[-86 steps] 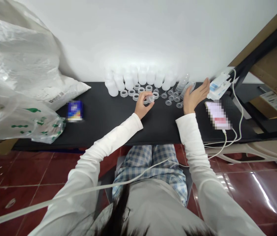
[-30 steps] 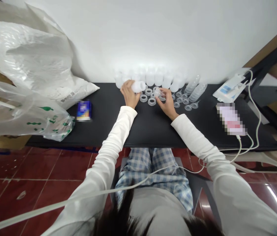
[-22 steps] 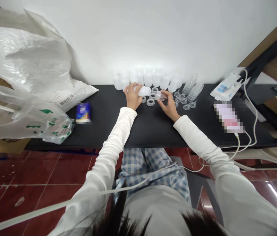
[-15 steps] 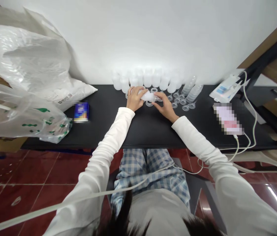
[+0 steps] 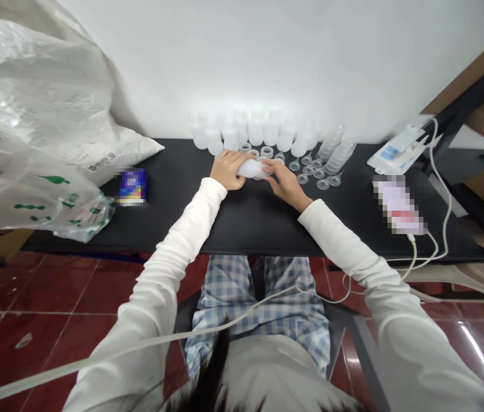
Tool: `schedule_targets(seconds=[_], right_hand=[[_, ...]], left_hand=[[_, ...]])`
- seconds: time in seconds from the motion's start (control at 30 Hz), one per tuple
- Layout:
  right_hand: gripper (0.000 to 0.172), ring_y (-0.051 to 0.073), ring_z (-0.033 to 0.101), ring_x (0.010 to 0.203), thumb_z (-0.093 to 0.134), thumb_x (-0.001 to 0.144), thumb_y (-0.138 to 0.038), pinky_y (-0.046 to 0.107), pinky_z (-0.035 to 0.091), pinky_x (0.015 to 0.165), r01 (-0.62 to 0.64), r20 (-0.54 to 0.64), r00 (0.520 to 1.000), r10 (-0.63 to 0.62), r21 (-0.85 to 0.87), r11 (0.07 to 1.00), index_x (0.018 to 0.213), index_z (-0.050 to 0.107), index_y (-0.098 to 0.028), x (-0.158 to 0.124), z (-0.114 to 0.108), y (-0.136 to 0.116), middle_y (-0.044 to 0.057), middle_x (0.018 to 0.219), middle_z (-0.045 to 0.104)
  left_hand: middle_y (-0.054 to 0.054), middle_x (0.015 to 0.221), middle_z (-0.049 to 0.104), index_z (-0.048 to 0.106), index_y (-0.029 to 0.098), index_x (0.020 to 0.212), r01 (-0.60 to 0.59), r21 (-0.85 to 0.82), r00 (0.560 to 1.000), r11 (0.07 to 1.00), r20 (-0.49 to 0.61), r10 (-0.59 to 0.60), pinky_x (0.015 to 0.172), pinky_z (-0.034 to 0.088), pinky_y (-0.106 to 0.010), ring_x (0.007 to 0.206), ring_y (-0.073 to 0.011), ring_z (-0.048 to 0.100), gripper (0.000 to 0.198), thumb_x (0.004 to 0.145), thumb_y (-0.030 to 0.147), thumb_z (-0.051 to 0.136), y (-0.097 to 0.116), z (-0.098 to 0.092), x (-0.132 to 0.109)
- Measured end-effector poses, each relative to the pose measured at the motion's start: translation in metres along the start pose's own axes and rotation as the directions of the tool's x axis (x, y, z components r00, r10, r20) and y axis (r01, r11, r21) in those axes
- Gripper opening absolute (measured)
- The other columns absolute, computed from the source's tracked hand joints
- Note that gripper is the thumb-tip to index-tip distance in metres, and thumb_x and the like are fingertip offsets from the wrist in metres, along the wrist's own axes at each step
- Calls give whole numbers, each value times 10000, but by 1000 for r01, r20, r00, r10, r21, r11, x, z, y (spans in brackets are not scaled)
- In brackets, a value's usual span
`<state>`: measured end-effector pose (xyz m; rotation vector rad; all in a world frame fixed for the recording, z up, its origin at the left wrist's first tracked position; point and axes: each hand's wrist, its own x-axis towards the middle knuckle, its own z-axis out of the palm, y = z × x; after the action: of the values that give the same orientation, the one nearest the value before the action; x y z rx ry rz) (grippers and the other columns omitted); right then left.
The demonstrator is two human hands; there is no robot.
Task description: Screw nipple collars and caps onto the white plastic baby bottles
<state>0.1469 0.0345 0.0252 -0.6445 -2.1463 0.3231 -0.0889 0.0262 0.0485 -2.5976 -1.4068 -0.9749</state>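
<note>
My left hand [image 5: 225, 170] is wrapped around a small white plastic bottle [image 5: 250, 168] held sideways just above the black table [image 5: 259, 217]. My right hand [image 5: 283, 183] meets the bottle's open end, fingers pinched on a small clear part that I cannot make out. Behind them a row of white bottles [image 5: 255, 133] stands against the wall. Clear rings [image 5: 266, 151] and small clear funnel-shaped pieces [image 5: 310, 170] lie on the table around the hands.
Stacked clear cones [image 5: 337, 153] lie right of the bottles. A phone [image 5: 398, 206] with a cable and a white packet [image 5: 394, 153] sit at the right. A blue packet [image 5: 132, 185] and large plastic bags [image 5: 31, 149] fill the left.
My left hand took a bottle from the row and tipped it sideways. My right hand brought a small clear piece to its mouth. Both hands moved closer together, nearer me.
</note>
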Motion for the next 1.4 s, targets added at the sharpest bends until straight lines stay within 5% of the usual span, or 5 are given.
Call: schedule_targets(seconds=[0.33, 0.53, 0.93, 1.2, 1.4], right_hand=[[348, 223, 634, 1360, 347, 1102, -338, 466, 577, 1119, 209, -9, 978, -210, -93, 974, 1134, 680, -244, -1, -10, 7, 116, 1380, 706], [287, 257, 688, 1263, 545, 1036, -422, 432, 605, 1041, 98, 61, 994, -93, -84, 992, 1252, 650, -266, 1, -18, 2, 103, 1387, 694], [568, 255, 747, 944, 687, 864, -685, 402, 620, 831, -251, -22, 967, 252, 25, 968, 1190, 633, -224, -3, -8, 4, 70, 1034, 757], [634, 258, 701, 985, 660, 827, -780, 392, 577, 850, -186, -31, 982, 185, -22, 982, 1153, 638, -236, -1, -10, 1, 86, 1103, 740], [632, 209, 609, 738, 355, 1047, -650, 369, 467, 797, -306, 47, 944, 326, -238, 922, 699, 652, -216, 3, -16, -5, 33, 641, 607]], left_hand=[[-105, 1216, 764, 610, 199, 1414, 30, 150, 981, 988, 183, -57, 869, 530, -449, 1053, -351, 718, 714, 709, 308, 620, 15, -11, 0], [-136, 1274, 734, 629, 167, 1364, -2, 132, 990, 991, 139, -16, 957, 506, -472, 1135, -350, 686, 625, 746, 251, 606, 12, 0, -1], [-162, 1204, 726, 663, 157, 1329, -55, 193, 998, 980, -6, 58, 1012, 424, -534, 1148, -369, 638, 600, 736, 171, 574, 15, 7, 2], [-167, 1167, 735, 663, 151, 1333, -48, 197, 999, 979, -14, 52, 968, 436, -517, 1120, -365, 643, 621, 718, 157, 580, 17, 6, 1], [-162, 1160, 738, 692, 164, 1289, -107, 170, 994, 980, 11, 107, 978, 427, -525, 1128, -364, 647, 583, 716, 143, 591, 25, 11, 2]])
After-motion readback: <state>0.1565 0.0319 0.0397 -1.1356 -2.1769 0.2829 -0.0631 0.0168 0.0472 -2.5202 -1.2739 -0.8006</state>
